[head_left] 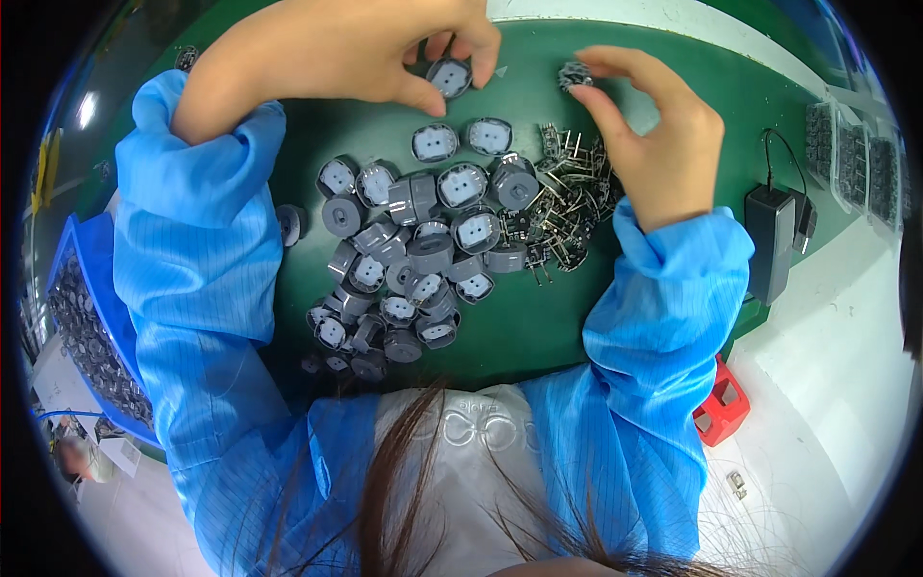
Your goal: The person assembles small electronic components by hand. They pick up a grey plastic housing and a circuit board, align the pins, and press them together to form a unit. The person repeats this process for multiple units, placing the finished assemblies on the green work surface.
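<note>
- Near the far edge of the green table [519, 322], the left hand [385, 48] curls its thumb and fingers around a rounded dark-grey plastic housing with a pale face [451, 78]; whether that housing touches the tabletop, I cannot tell.
- To its right, well apart from it, the right hand [673, 135] pinches a small dark-grey ridged part [574, 76] between thumb and forefinger, above the table.
- Between the forearms lies a loose heap of similar grey plastic housings [430, 253], some with pale faces up, others on their sides or turned over.
- Just right of the heap, next to it, is a tangled pile of small dark parts with thin metal prongs [567, 212].
- Beyond the right sleeve sits a black rectangular box with a cable [770, 240]; farther right are clear plastic trays of dark pieces [840, 159].
- Left of the left sleeve, a blue plastic bin [123, 348] holds many small dark pieces.
</note>
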Motion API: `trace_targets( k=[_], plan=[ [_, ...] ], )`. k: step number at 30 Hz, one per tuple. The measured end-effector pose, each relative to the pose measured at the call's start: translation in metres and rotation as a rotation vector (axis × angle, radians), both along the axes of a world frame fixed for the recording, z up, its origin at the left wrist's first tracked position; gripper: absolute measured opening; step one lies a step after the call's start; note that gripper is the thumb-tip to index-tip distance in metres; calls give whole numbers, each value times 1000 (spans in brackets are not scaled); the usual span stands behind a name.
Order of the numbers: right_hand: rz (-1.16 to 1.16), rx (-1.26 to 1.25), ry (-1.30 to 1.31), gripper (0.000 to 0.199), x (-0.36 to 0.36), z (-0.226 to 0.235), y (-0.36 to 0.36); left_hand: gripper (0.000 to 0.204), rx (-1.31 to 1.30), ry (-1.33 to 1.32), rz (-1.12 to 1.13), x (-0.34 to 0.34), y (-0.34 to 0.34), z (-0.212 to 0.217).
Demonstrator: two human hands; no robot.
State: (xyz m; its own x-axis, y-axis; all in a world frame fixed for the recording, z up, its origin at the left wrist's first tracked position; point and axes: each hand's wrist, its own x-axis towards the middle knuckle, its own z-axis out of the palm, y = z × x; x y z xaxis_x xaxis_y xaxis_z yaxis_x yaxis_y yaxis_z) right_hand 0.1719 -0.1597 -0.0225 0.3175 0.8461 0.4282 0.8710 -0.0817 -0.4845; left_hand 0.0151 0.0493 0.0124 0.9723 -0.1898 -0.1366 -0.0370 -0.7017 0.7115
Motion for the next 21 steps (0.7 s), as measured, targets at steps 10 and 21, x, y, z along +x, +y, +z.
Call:
trace_targets(
  k=[10,21],
  plan=[
    [172,-118,84,20,-4,15,-2,43,230,-349,207,1,-13,-20],
    [-64,-338,409,21,0,23,-11,25,-8,-305,383,6,-17,-10]
  ],
)
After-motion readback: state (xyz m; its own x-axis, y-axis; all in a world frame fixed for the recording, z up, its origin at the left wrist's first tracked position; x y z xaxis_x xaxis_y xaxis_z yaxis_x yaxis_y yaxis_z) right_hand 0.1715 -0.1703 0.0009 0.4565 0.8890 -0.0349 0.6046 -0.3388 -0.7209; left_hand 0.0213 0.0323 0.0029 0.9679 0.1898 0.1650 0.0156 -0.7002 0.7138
